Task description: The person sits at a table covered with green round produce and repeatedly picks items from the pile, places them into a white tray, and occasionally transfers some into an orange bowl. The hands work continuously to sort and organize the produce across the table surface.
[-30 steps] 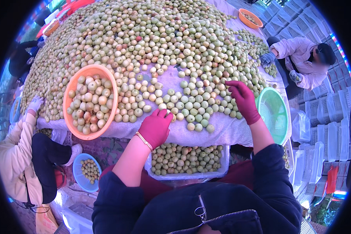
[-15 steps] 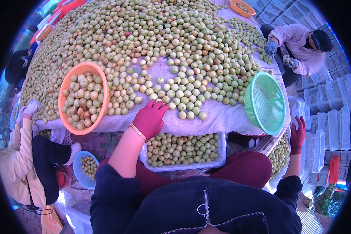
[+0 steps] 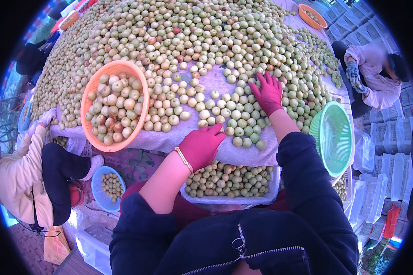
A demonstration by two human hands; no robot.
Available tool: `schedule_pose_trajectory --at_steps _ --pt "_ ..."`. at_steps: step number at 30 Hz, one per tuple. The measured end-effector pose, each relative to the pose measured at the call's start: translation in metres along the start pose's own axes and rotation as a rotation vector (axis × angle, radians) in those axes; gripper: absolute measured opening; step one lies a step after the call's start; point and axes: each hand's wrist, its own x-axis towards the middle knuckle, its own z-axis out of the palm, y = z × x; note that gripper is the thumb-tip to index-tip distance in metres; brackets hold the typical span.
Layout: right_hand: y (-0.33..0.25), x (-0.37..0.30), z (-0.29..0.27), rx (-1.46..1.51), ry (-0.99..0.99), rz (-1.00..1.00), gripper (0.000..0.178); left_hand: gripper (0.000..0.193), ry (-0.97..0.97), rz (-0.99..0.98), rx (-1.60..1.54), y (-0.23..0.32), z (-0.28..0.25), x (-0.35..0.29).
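Observation:
A heap of small round pale-green fruits with reddish patches (image 3: pixel 170 50), jujubes by their look, spreads over a cloth-covered table. My left hand (image 3: pixel 202 145), in a dark red glove, is at the table's front edge, fingers slightly bent and apart, their tips beside the nearest jujubes. No fruit shows in it. My right hand (image 3: pixel 268 94), gloved alike, lies palm down on the jujubes with its fingers spread. An orange basket (image 3: pixel 146 98) full of jujubes stands on the left. To the right is an empty green basket (image 3: pixel 330 137).
A white lined crate (image 3: pixel 234 200) of jujubes stands below the table edge, before my lap. Left of it is a blue basin (image 3: pixel 96 195) with some fruit. Co-workers sit at left (image 3: pixel 25 169) and far right (image 3: pixel 376 91). Stacked grey crates (image 3: pixel 390 133) line the right side.
My right hand has come from beyond the table's right side onto the jujubes. My left hand remains at the front edge, slightly farther right along the fruit. The whole view has shifted a little.

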Motion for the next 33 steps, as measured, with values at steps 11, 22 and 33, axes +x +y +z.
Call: schedule_pose_trajectory --at_steps 11,22,33 --pt "-0.102 -0.017 0.010 0.527 -0.088 -0.782 0.056 0.051 0.021 0.040 0.022 -0.003 -0.006 -0.001" --pt "0.094 0.015 -0.010 -0.163 -0.110 -0.180 0.053 0.052 0.022 0.021 0.051 -0.004 -0.007 -0.002" --pt "-0.021 0.034 0.016 0.452 -0.095 -0.366 0.036 0.051 0.046 0.036 0.015 -0.003 -0.001 0.002"
